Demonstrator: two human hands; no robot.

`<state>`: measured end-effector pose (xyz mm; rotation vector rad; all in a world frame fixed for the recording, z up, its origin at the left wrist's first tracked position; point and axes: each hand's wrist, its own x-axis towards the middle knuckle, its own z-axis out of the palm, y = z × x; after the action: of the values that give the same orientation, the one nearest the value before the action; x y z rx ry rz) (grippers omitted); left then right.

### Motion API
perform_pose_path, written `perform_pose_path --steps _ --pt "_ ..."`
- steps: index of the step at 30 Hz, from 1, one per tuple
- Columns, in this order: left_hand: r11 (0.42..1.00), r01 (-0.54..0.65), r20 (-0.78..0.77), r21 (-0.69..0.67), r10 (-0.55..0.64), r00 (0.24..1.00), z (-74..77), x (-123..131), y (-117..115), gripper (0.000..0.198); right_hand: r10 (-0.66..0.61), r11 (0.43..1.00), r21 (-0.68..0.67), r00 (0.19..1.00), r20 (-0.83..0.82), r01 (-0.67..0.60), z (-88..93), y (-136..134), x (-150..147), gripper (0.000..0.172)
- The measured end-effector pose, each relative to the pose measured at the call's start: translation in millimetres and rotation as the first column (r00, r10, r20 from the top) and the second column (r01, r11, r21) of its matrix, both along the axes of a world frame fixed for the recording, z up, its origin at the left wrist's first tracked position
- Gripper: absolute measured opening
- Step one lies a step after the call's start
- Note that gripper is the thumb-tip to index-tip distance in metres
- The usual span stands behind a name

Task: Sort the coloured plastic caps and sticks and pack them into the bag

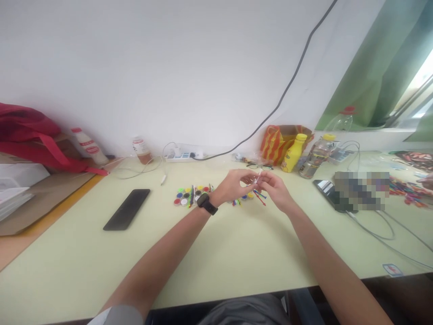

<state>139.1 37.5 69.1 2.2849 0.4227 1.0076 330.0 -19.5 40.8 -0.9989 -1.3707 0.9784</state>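
Note:
My left hand (237,185), with a black watch (207,204) at its wrist, meets my right hand (273,188) above the table. Between the fingertips of both is a small whitish thin piece (259,177); its kind is too small to make out. Both hands are closed in a pinch. Below and left of them lie small round coloured pieces (184,196) in rows, with thin coloured strips (192,195) among them. More strips, red and blue (260,197), lie under my right hand. The hands hide part of these.
A black phone (127,209) lies left on the pale table (216,271). Behind stand a power strip (179,156), glasses (260,165), a striped bag (272,144), a yellow bottle (294,153) and a clear bottle (315,157). Cables (372,234) and another person's hand (426,182) are at right.

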Motion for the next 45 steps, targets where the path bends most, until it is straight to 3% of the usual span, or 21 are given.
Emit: perform_pose_path --steps 3,6,9,11,16,19,21,26,30,37,45 --pt "1.000 0.012 -0.012 0.006 -0.012 1.000 -0.3 1 -2 0.014 0.016 0.999 -0.042 0.999 0.041 -0.014 -2.9 2 5 0.012" --pt "1.000 -0.021 -0.069 0.003 0.021 0.997 -3.7 2 -3 0.010 -0.100 0.993 -0.039 0.966 0.237 0.113 -12.9 9 17 0.016" --pt "0.996 -0.052 -0.220 0.068 0.066 0.973 -13.7 5 -7 0.009 -0.250 0.963 0.066 0.778 0.577 0.260 -28.8 18 30 0.029" --pt "0.993 -0.020 -0.321 0.121 0.058 0.945 -23.4 9 -11 0.005 -0.284 0.950 0.119 0.645 0.709 0.287 -39.1 23 36 0.031" --pt "0.984 0.146 -0.456 0.105 -0.082 0.886 -41.6 13 -14 0.013 -0.314 0.932 0.150 0.529 0.788 0.329 -47.6 25 51 0.024" --pt "0.983 0.145 -0.492 0.112 -0.072 0.868 -41.8 8 -6 0.004 -0.409 0.868 0.232 0.366 0.836 0.440 -44.6 24 71 0.021" --pt "0.979 0.145 -0.490 0.141 -0.059 0.870 -39.1 3 0 0.006 -0.399 0.850 0.232 0.289 0.870 0.474 -44.5 24 84 0.018" --pt "0.968 0.045 -0.480 0.248 0.082 0.874 -30.7 -6 9 0.035 -0.308 0.896 0.170 0.297 0.904 0.411 -51.4 26 90 0.022" --pt "0.954 -0.040 -0.538 0.299 0.203 0.818 -27.3 -10 11 0.032 -0.316 0.909 0.198 0.298 0.901 0.368 -55.9 31 78 0.018" --pt "0.955 -0.017 -0.583 0.296 0.195 0.789 -28.4 -14 13 0.031 -0.323 0.913 0.179 0.382 0.866 0.368 -57.4 36 76 0.013" --pt "0.958 -0.010 -0.577 0.287 0.181 0.796 -20.5 -20 20 0.034 -0.332 0.929 0.158 0.563 0.757 0.335 -36.4 29 95 0.022"
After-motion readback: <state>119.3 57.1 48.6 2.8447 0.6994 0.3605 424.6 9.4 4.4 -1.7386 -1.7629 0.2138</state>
